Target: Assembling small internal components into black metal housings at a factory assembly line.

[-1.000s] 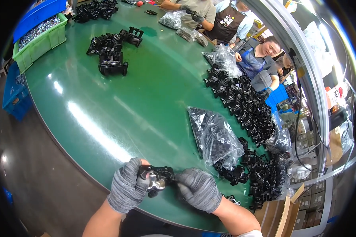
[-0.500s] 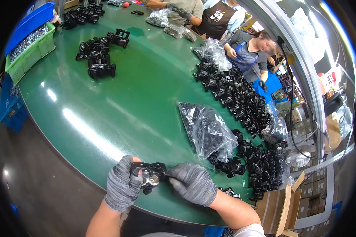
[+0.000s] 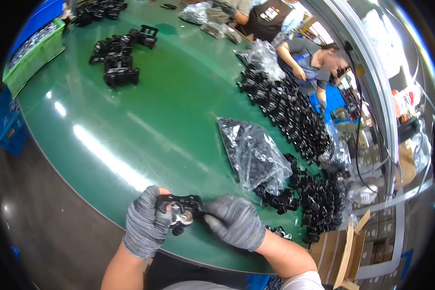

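Near the front edge of the green table, my left hand (image 3: 147,223), in a grey knitted glove, is closed around the left end of a black caliper-like part (image 3: 181,205). Two round silver pieces show on its near side, with a small black knob below them. My right hand (image 3: 237,222), gloved the same way, has its fingers pinched together at the part's right end. What lies between those fingertips is too hidden to make out. A clear plastic bag of small black pieces (image 3: 253,157) lies beyond my right hand, beside loose black parts (image 3: 280,200).
A long heap of black parts (image 3: 290,113) lines the table's right side. More black parts (image 3: 118,60) stand at the far left, near a green crate (image 3: 38,58). An open cardboard box (image 3: 331,253) is at the lower right. Co-workers are across the table.
My view has shifted slightly, and both hands keep nearly the same pose on the part. Across the table, a co-worker has leaned over further to the right.
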